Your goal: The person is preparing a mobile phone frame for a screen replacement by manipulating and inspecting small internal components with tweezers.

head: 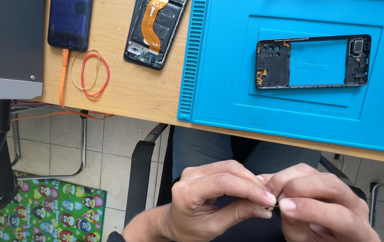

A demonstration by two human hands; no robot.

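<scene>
Thin metal pin, perhaps tweezers, pinched between left hand and right hand fingertips.

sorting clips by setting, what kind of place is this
Probably a phone repair bench. A blue repair mat holds a bare phone frame, an opened phone with an orange flex cable lies on the wooden desk, and both hands pinch a tiny part.

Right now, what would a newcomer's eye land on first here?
The bright blue mat on the wooden table, with a black phone frame lying on it. Left of the mat lies an opened phone with an orange ribbon cable. Below the table edge, the left hand and right hand pinch a thin metal pin together.
</scene>
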